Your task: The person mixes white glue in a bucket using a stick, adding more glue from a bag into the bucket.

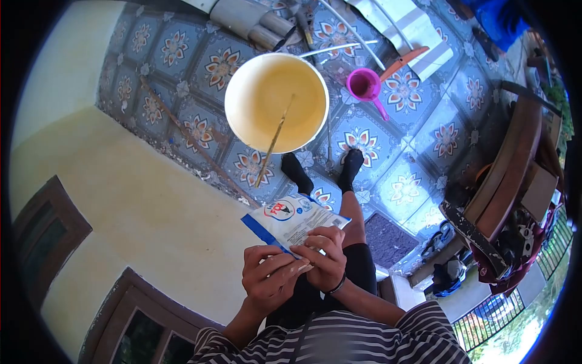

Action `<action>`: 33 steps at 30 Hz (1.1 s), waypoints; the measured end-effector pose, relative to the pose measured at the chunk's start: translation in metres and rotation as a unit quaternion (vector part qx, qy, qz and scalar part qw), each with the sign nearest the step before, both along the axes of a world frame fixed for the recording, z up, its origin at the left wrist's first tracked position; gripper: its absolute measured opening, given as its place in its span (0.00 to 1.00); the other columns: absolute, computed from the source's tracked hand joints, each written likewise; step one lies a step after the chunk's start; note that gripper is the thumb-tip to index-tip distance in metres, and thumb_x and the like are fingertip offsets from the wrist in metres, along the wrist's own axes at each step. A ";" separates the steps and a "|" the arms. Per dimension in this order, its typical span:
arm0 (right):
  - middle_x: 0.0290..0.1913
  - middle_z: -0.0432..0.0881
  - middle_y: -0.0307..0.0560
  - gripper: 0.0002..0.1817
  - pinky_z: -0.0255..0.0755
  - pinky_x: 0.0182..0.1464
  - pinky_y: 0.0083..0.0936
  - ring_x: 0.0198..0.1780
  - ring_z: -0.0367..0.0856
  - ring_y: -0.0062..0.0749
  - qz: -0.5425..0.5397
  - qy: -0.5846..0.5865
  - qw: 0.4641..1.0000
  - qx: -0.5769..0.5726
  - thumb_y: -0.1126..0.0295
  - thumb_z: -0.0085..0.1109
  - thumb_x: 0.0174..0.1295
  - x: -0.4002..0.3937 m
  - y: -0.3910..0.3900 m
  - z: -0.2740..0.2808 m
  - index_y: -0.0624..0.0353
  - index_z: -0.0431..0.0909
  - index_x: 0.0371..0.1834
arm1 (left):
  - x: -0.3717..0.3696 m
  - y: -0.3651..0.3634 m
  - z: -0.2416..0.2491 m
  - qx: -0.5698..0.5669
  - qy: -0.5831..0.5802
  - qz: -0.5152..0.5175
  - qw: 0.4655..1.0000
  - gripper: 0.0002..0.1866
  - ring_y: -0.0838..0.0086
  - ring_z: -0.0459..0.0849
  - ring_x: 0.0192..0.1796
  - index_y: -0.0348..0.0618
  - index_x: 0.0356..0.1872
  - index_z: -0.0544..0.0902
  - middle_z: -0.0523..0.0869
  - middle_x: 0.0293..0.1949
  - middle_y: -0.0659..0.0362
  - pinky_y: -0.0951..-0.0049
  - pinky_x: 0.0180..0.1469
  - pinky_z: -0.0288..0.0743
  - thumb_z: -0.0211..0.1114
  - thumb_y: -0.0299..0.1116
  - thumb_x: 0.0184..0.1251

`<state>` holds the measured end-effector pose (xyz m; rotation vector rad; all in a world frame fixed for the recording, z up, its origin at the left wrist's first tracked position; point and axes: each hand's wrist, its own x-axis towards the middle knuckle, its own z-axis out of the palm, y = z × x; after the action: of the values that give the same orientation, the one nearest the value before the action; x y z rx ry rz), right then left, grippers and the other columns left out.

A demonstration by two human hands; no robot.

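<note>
Both my hands grip a white and blue plastic packet [285,221] with a red and black logo, held in front of my body. My left hand [270,276] pinches its near edge, fingers curled. Close beside it, my right hand [326,258] is closed on the same edge, and the fingertips of both hands nearly meet. Whether the packet is torn there is hidden by my fingers. Beyond the packet stands a large white bucket [232,115] with yellowish liquid [297,115] in it. A thin stick [276,130] leans out over the bucket's near rim.
A pink dipper [365,85] lies right of the bucket. Grey pipes [248,24] and white strips [339,47] lie behind it on the patterned tile floor [403,188]. A wooden bench [506,170] with things on it stands right. A yellow wall [151,200] runs along the left.
</note>
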<state>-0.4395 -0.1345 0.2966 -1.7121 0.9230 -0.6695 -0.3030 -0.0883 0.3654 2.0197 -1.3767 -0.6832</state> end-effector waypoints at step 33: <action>0.34 0.82 0.45 0.17 0.67 0.42 0.33 0.38 0.81 0.38 0.138 0.004 0.990 -0.030 0.83 0.63 0.33 -0.072 -0.086 0.005 0.63 0.82 0.33 | -0.062 -0.055 -0.016 0.024 0.109 0.038 0.993 0.12 0.69 0.79 0.42 0.44 0.34 0.89 0.85 0.34 0.61 0.68 0.44 0.72 0.80 0.27 0.45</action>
<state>-0.5110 -0.2210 0.3016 -1.8539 0.6591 -0.5107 -0.3655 -0.1428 0.3491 1.9590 -1.1611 -0.8808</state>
